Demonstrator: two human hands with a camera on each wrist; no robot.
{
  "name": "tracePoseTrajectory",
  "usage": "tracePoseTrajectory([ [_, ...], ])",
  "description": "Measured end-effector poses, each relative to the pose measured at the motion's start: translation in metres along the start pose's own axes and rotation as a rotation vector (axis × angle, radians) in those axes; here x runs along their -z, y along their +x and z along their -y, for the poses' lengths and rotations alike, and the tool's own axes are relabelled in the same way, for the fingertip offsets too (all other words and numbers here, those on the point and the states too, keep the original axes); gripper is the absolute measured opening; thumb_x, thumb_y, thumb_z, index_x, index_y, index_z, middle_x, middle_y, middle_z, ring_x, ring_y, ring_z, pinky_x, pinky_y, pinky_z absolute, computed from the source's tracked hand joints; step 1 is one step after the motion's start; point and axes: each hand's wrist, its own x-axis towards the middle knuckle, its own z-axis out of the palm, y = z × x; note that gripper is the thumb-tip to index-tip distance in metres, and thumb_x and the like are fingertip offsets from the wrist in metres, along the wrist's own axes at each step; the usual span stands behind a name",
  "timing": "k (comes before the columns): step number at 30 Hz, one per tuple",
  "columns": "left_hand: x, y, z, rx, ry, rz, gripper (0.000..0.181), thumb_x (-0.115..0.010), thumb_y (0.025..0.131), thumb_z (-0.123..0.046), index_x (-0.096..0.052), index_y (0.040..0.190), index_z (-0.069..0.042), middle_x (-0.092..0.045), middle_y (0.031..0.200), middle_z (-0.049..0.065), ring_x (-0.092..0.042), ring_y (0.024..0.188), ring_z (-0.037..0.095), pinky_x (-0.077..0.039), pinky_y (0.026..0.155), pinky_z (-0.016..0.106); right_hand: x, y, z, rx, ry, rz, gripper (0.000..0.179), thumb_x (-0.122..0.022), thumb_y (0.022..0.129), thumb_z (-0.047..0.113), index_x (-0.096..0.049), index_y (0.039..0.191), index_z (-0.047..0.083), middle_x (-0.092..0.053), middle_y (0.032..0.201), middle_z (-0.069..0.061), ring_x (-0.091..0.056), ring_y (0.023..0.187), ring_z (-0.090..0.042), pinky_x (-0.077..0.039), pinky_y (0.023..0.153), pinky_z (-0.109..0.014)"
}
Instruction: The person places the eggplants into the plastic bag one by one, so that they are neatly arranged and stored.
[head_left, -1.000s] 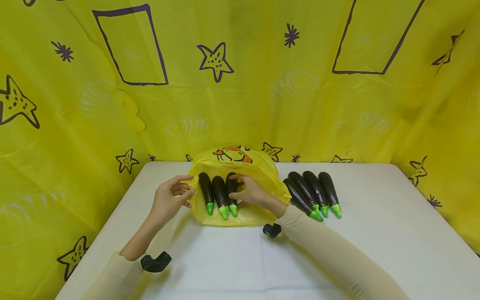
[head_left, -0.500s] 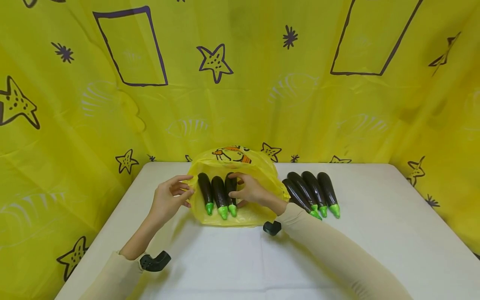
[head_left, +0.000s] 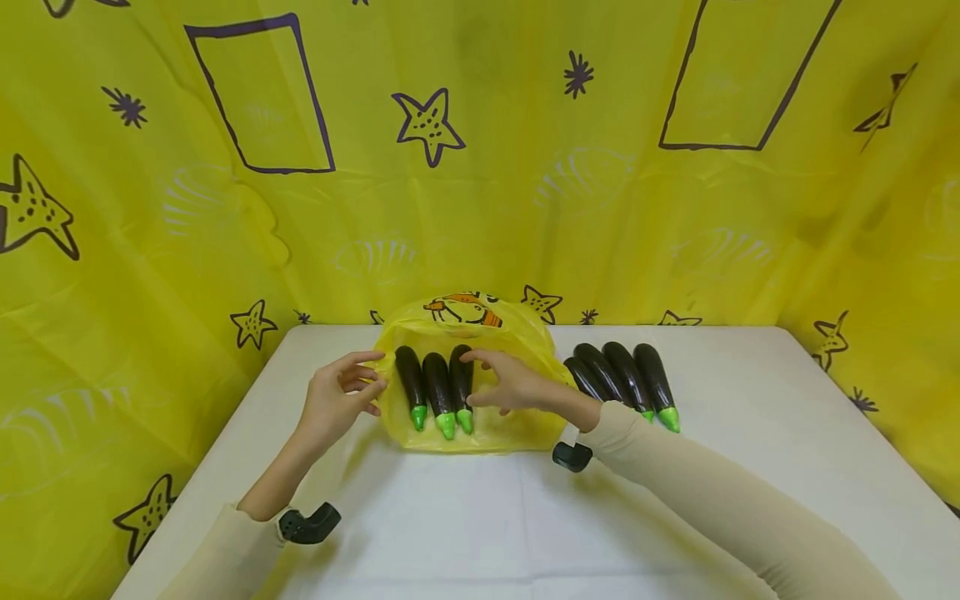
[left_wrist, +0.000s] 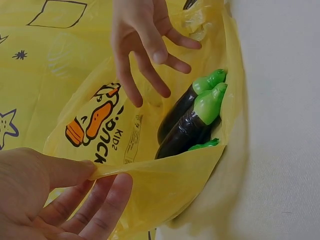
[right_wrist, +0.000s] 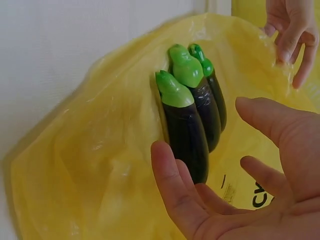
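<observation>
A yellow plastic bag (head_left: 517, 429) with a printed duck lies open on the table, and three dark eggplants (head_left: 438, 387) with green stem ends rest side by side inside it. My left hand (head_left: 341, 400) pinches the bag's left rim between thumb and finger, plain in the left wrist view (left_wrist: 75, 190). Over the bag's mouth, just right of the rightmost eggplant (head_left: 461, 383), my right hand (head_left: 517, 385) has its fingers spread and holds nothing. The right wrist view shows a gap between those fingers and the eggplants (right_wrist: 185, 135).
Several more eggplants (head_left: 637, 379) lie in a row on the white table (head_left: 750, 467) to the right of the bag, partly hidden by the right forearm. A yellow curtain (head_left: 495, 217) with starfish drawings encloses the table's back and sides.
My right hand has let go of the rightmost eggplant in the bag and drawn back a little to the right, its fingers opening. The left hand stays on the bag's rim.
</observation>
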Motion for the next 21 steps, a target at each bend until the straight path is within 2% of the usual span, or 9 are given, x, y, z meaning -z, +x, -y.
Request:
tracePoseTrajectory([
  [3, 0.000, 0.000, 0.000, 0.002, 0.001, -0.002, 0.042, -0.074, 0.091, 0.005, -0.065, 0.132, 0.000, -0.070, 0.096, 0.021, -0.073, 0.075, 0.021, -0.064, 0.063, 0.051, 0.002, -0.007, 0.004, 0.031, -0.022, 0.025, 0.071, -0.077, 0.093, 0.013, -0.043, 0.155, 0.012, -0.039, 0.152, -0.030, -0.063, 0.061, -0.038, -0.064, 0.063, -0.043],
  [8, -0.001, -0.001, -0.001, 0.000, 0.004, -0.004, 0.042, -0.074, 0.091, 0.005, -0.065, 0.132, 0.000, -0.070, 0.096, 0.021, -0.073, 0.076, 0.021, -0.064, 0.063, 0.051, 0.002, -0.015, 0.006, 0.069, -0.060, 0.040, 0.069, -0.078, 0.092, 0.013, -0.045, 0.153, 0.009, -0.039, 0.152, -0.033, -0.064, 0.062, -0.037, -0.064, 0.062, -0.044],
  [21, -0.001, -0.001, 0.001, -0.009, 0.010, -0.005, 0.042, -0.074, 0.091, 0.005, -0.065, 0.132, 0.000, -0.070, 0.096, 0.021, -0.073, 0.075, 0.021, -0.064, 0.063, 0.050, 0.000, -0.021, 0.001, 0.096, -0.076, 0.066, 0.066, -0.075, 0.094, 0.014, -0.044, 0.153, 0.008, -0.041, 0.150, -0.033, -0.066, 0.064, -0.034, -0.063, 0.058, -0.042],
])
